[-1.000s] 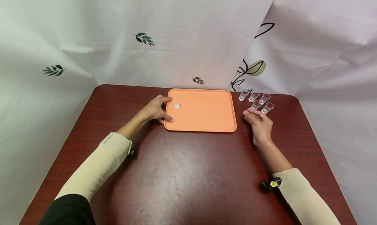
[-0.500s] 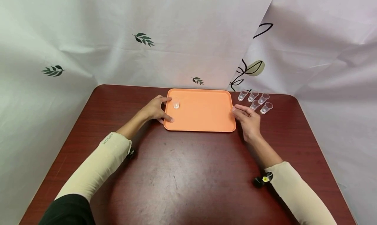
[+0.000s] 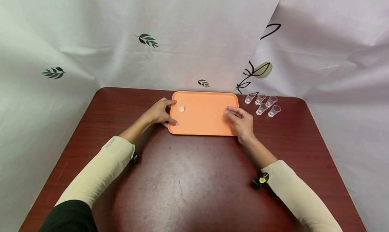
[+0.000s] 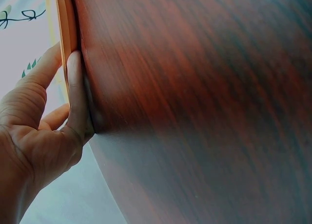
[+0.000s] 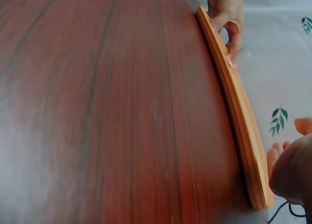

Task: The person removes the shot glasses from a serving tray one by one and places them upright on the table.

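Note:
My left hand (image 3: pixel 158 112) grips the left end of an orange tray (image 3: pixel 206 115), thumb on the rim and other fingers around the edge. In the left wrist view, fingers of that hand (image 4: pixel 48 116) lie on both sides of the tray's edge (image 4: pixel 68 24). On the tray, near this hand, a small clear plastic cup (image 3: pixel 181 106) stands upright. Over the tray's right part, my right hand (image 3: pixel 241 122) has thumb and fingers pinched together. What it pinches appears to be another small clear cup, almost fully hidden by the fingers.
Several clear cups (image 3: pixel 261 109) stand in a cluster on the dark red wooden table (image 3: pixel 182 178), right of the tray. Behind the table's far edge hangs a pale curtain (image 3: pixel 182 39) with leaf prints.
My right hand has moved left, from beside the cup cluster to over the tray's right part, still pinched. The left hand keeps its hold on the tray.

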Demonstrator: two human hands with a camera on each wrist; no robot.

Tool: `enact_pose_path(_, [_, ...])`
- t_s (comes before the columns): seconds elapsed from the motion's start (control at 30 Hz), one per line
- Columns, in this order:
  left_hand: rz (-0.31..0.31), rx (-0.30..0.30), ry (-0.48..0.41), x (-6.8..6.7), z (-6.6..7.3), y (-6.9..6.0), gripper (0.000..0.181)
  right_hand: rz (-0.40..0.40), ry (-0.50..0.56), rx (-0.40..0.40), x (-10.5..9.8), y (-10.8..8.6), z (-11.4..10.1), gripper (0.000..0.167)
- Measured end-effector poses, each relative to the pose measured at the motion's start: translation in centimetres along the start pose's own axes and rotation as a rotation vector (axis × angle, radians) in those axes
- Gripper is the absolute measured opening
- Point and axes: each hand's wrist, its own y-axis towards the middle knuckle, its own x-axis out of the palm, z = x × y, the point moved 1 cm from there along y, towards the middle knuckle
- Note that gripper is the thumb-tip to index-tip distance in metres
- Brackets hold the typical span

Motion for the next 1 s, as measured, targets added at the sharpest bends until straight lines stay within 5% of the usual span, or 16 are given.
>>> enact_pose_path(0.47, [-0.001, -0.003, -0.016, -0.1, -0.1, 0.0, 0.116, -0.097, 0.05, 0.059, 3.7, -0.2, 0.8, 0.044])
enact_pose_path(1.0, [0.004, -0.002, 0.005, 0.0, 0.0, 0.0, 0.117, -0.17, -0.029, 0.049, 7.1, -0.2, 1.4, 0.043])
